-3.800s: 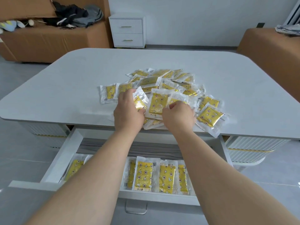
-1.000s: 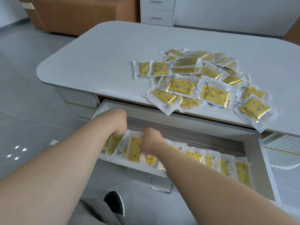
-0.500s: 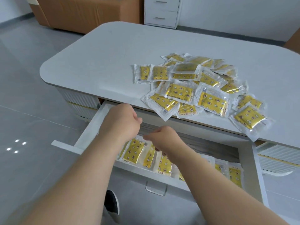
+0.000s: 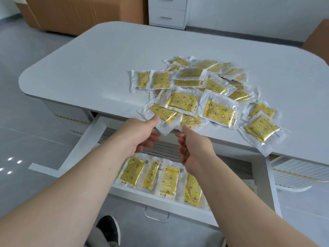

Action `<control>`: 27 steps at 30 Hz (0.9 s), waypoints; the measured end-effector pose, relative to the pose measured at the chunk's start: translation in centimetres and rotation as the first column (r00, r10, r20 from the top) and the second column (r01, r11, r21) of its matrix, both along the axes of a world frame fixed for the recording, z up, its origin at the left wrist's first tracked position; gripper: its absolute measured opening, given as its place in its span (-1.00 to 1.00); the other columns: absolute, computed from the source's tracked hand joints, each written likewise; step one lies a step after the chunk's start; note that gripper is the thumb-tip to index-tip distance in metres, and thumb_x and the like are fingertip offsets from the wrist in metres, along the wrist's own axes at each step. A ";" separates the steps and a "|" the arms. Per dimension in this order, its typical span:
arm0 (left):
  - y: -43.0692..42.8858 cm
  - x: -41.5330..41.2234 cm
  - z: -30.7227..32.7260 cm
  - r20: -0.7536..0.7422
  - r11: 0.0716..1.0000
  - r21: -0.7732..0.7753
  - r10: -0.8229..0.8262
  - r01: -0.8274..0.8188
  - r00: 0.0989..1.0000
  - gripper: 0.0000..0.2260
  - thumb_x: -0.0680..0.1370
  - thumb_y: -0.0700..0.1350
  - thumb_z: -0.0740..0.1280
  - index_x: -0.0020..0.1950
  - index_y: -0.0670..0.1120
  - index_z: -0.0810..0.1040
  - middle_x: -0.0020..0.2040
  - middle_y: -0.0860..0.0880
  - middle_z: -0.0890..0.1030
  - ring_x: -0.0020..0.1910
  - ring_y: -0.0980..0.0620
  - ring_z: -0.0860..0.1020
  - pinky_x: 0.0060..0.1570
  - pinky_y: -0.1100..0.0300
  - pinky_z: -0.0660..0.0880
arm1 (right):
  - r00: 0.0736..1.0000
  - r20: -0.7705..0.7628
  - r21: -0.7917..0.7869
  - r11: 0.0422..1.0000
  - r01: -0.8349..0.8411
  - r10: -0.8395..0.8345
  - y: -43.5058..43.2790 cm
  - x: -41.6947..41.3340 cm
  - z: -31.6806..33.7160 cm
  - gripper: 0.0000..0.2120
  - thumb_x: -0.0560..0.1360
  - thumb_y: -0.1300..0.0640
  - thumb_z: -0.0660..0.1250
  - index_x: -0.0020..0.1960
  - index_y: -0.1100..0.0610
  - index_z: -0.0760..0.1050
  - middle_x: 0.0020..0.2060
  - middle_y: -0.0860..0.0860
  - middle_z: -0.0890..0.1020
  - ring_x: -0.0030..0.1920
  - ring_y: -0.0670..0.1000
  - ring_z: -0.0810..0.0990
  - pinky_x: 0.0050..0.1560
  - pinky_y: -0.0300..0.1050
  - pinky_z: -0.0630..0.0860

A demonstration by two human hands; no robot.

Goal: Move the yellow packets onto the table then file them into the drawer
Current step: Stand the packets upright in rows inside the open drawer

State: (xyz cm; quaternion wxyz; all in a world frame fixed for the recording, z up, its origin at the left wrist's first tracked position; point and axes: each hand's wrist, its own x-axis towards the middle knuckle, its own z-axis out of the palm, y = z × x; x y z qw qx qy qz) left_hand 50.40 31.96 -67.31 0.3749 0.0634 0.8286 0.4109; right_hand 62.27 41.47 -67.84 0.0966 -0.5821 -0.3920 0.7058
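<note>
Up at the near edge of the bench (image 4: 89, 68), the left hand (image 4: 137, 134) has its grip closing on the corner of a yellow packet (image 4: 164, 114) that overhangs the edge, thumb on top and fingers beneath. The right hand (image 4: 194, 150) is open and empty just beside it. More packets lie heaped on the bench (image 4: 204, 82), and others stand filed in the open drawer (image 4: 80, 145) below. Their print is too small to read.
</note>
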 end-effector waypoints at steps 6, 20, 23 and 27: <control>0.7 0.0 0.7 -0.123 0.977 0.191 0.122 -0.097 0.985 -0.81 0.47 -0.01 0.49 -0.28 -0.08 0.66 -0.48 0.09 0.61 -0.54 0.14 0.46 -0.50 0.29 0.31 | 0.997 -0.074 0.093 0.995 0.028 -0.021 -0.3 -0.7 1.0 -0.65 0.59 -0.05 0.34 -0.29 0.08 0.67 -0.41 -0.07 0.56 -0.38 -0.04 0.45 -0.40 -0.15 0.34; -0.4 -1.0 3.9 0.370 0.542 0.617 0.441 -0.571 0.818 -0.94 0.48 -0.25 0.36 -0.19 -0.19 0.53 -0.28 -0.07 0.51 -0.27 -0.19 0.66 -0.10 -0.07 0.68 | 0.961 -0.274 0.525 0.842 0.128 0.024 -0.1 -1.0 4.9 -0.63 0.43 0.07 0.34 -0.54 0.05 0.43 -0.43 0.03 0.45 -0.35 -0.01 0.37 -0.36 -0.16 0.33; -1.1 -1.6 3.9 0.359 0.544 0.627 0.434 -0.558 0.826 -0.96 0.45 -0.27 0.30 -0.16 -0.18 0.54 -0.23 -0.13 0.64 -0.16 -0.20 0.70 -0.15 -0.04 0.68 | 0.942 -0.336 0.594 0.771 0.230 -0.023 -0.3 -0.4 5.0 -0.64 0.35 0.14 0.31 -0.51 0.13 0.21 -0.50 -0.03 0.33 -0.35 -0.01 0.31 -0.36 -0.21 0.30; -2.2 -2.3 3.9 0.325 0.618 0.585 0.416 -0.526 0.849 -0.84 0.38 -0.34 0.23 -0.15 -0.15 0.54 -0.15 -0.14 0.66 -0.17 -0.18 0.68 -0.25 0.08 0.61 | 0.922 -0.385 0.669 0.676 0.308 -0.038 -0.2 0.1 5.2 -0.65 0.37 0.20 0.27 -0.47 0.20 0.15 -0.54 -0.08 0.24 -0.32 0.02 0.30 -0.28 -0.10 0.33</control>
